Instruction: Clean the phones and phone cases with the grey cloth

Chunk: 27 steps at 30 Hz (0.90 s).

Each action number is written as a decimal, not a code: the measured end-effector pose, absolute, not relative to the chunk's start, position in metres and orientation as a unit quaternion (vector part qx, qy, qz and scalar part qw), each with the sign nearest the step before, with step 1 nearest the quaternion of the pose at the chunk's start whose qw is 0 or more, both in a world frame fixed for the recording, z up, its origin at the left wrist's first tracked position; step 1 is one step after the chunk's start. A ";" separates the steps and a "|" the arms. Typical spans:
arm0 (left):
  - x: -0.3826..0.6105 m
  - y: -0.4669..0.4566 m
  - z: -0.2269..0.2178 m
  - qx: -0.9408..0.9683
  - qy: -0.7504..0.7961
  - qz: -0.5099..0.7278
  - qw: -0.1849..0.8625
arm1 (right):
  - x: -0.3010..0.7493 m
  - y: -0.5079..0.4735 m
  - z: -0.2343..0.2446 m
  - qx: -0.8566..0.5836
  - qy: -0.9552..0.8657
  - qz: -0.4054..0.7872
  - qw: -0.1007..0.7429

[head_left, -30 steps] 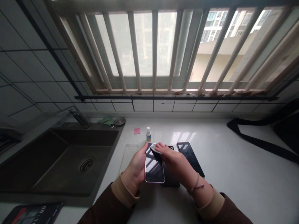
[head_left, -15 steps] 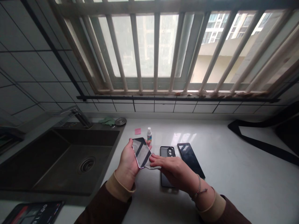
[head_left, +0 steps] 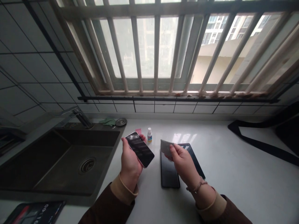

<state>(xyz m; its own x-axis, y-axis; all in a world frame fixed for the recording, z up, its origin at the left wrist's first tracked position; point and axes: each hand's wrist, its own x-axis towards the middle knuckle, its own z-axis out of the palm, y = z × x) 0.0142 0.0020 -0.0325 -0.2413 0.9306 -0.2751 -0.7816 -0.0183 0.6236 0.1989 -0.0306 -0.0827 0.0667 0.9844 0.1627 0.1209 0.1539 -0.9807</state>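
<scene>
The left hand point(head_left: 130, 161) grips a smartphone point(head_left: 139, 150) above the white counter point(head_left: 233, 177), screen up, with most of its fingers hidden behind the phone. The right hand point(head_left: 184, 163) pinches a grey cloth point(head_left: 166, 147) between thumb and fingers, hiding part of it. Beneath that hand, a black phone point(head_left: 169, 175) and a dark phone point(head_left: 195, 158) lie overlapped, their meeting edges hard to make out. A pink sticky note point(head_left: 138, 130) shows only partly behind the held phone, just beside a small spray bottle point(head_left: 149, 135).
</scene>
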 end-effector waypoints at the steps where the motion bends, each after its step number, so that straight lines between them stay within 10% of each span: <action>1: 0.017 -0.001 -0.033 0.121 0.344 0.714 0.598 | 0.198 -0.032 -0.083 -0.504 -0.578 0.379 0.518; 10: 0.025 -0.011 -0.042 0.129 0.360 0.763 0.521 | 0.178 -0.051 -0.086 -0.325 -0.832 0.172 0.416; 16: 0.022 -0.001 -0.041 0.088 0.383 0.747 0.536 | 0.183 -0.060 -0.067 -0.262 -0.837 0.265 0.401; 27: 0.018 -0.008 -0.029 0.179 0.341 0.378 0.842 | 0.216 -0.020 -0.081 -0.452 -0.310 0.450 0.705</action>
